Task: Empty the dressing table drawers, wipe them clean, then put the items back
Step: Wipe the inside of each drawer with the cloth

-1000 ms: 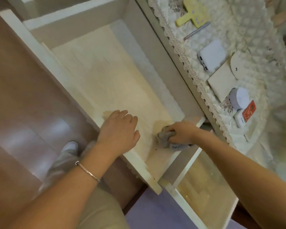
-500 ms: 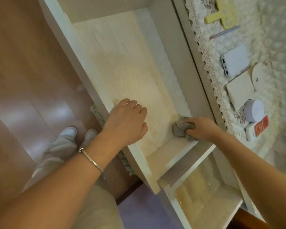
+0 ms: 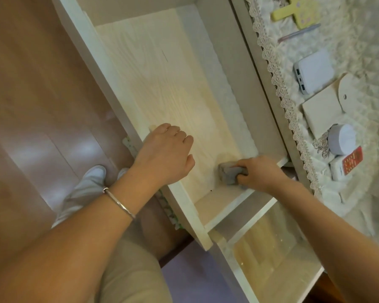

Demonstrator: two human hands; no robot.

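Pale wood-grain lines the open drawer [image 3: 162,73], where the right hand [image 3: 260,171] clutches a crumpled grey cloth [image 3: 230,172] against its floor; beside it the left hand [image 3: 164,156] curls over the front rim. Further right lies a lace-edged quilted bench [image 3: 359,51].

A: Floor [image 3: 42,95]?
B: Reddish-brown boards, glossy, showed pale glare patches.
A: Furniture?
B: 1 white dressing table [image 3: 256,84] stood at right, quilted lace-edged cover [image 3: 359,51] on top. Lilac mat [image 3: 197,276] lay beneath.

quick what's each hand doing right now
left hand: resting on drawer front, fingers curled, grip cannot be told
right hand: closed on grey cloth
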